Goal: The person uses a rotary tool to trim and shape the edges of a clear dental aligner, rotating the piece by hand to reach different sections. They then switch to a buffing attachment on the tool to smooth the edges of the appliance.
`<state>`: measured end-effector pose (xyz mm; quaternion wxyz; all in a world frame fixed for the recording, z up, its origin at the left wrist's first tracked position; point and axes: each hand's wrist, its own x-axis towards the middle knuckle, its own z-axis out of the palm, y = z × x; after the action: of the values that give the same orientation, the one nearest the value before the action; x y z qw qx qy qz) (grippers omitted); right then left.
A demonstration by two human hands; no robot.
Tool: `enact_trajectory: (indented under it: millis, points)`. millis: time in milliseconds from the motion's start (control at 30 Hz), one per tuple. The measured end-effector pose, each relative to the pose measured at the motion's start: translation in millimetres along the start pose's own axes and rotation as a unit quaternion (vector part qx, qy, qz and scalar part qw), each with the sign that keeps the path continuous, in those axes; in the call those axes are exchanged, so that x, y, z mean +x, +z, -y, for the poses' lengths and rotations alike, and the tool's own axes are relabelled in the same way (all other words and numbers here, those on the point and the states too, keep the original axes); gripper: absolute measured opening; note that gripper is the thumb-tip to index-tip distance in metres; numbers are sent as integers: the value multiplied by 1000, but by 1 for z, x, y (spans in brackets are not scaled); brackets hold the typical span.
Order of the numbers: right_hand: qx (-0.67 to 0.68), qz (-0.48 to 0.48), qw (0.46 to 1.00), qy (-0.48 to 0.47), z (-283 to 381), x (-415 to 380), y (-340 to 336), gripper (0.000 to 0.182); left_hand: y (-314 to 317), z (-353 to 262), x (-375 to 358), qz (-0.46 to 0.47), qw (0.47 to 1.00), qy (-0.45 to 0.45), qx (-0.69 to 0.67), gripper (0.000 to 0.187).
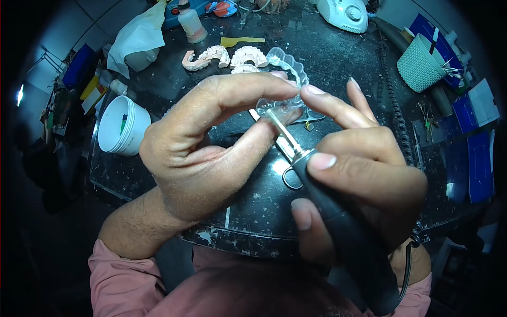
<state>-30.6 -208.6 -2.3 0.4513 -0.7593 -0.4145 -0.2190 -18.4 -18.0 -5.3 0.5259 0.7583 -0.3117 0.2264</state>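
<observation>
My left hand point(206, 142) pinches a clear plastic dental tray point(288, 62) between its thumb and fingers. My right hand point(369, 169) is wrapped round a black corded rotary handpiece point(338, 216), which tilts up and to the left. The tip of its metal shank lies at the lower part of the clear tray, beside my left thumb. My right index fingertip is close to my left fingertips at the tray. Behind my left hand, plaster dental models point(214, 56) stand on the dark table point(253, 206).
A white tub point(125, 126) stands at the left. Farther back are a bottle point(191, 24), a yellow strip point(242, 41) and a white device point(343, 15). A green basket point(421, 63) is at the right, near a coiled cord point(393, 100). Scissor-like metal handles point(291, 178) lie under my hands.
</observation>
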Motion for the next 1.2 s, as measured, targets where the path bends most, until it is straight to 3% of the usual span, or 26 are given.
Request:
enact_trajectory:
  millis: [67,133,467,533,567,633,733,867,967,1033,1067,1133,1167,1200]
  points:
    - [0,11,1000,-9,-2,0,-1,38,-1,1,1,3,1000,4,1,31]
    - [-2,20,1000,-19,-3,-1,-2,38,-2,5,2,17,997,69,39,32]
    - [-33,15,999,-7,3,3,-7,39,-7,3,3,34,990,109,77,32]
    - [-57,85,995,1,11,7,-13,38,-7,5,3,36,987,131,83,32]
    - [-57,85,995,0,12,6,-10,38,-7,4,4,36,987,131,83,32]
    - [2,-6,1000,2,12,4,-1,36,-6,1,4,33,990,107,81,32]
    - [-13,-15,1000,-1,4,1,1,36,-6,3,3,32,990,114,81,33]
    - [-13,58,998,-2,7,4,-9,37,-7,3,3,31,990,114,75,32]
    - [-23,-17,999,13,7,3,-5,37,-6,3,2,37,990,116,71,32]
    - [-26,90,996,5,8,6,-16,37,-3,0,0,22,996,66,55,32]
    - [-25,90,996,4,7,4,-12,37,-4,0,0,22,996,66,56,32]
    - [15,-27,999,24,6,-1,0,33,-4,2,1,21,994,88,67,31]
    - [15,-28,999,24,7,1,-5,33,-4,3,0,21,994,89,67,31]
    - [4,43,999,20,9,5,-14,34,-3,3,0,15,994,84,61,31]
